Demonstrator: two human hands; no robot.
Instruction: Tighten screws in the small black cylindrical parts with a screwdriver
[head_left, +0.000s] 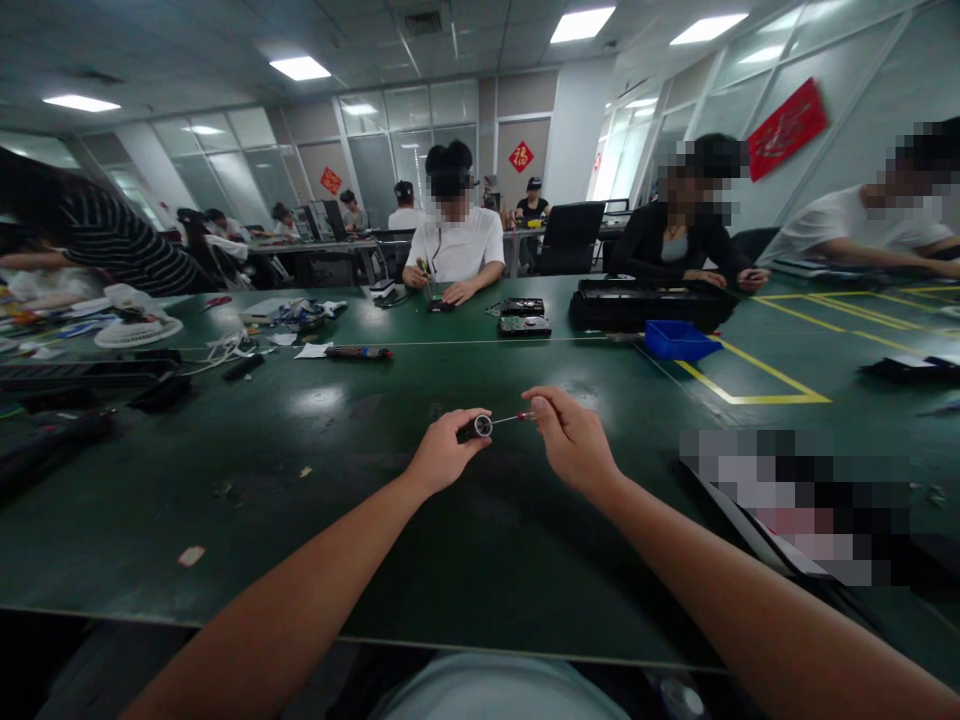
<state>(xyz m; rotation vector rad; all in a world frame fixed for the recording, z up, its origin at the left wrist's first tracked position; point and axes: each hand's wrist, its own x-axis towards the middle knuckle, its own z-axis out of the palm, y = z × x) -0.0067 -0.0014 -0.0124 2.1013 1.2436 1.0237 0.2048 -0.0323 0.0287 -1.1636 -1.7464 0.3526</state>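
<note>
Your left grip [444, 455] holds a black tube [467, 431] above the desk [480, 570]. Your right grip [571, 437] holds a thin screwdriver [525, 415] between the fingertips, its tip at the tube's round end. Beyond, a hard drive [525, 326] lies flat, with a blue tray [677, 342] to its right.

The tabletop [315, 402] looks smooth and glossy, the screwdriver shaft [506, 419] metallic.

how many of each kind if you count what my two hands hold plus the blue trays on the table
Dark cylindrical part, in the left hand: 1
Red-handled screwdriver, in the right hand: 1
Blue tray: 1
Total: 3
</note>
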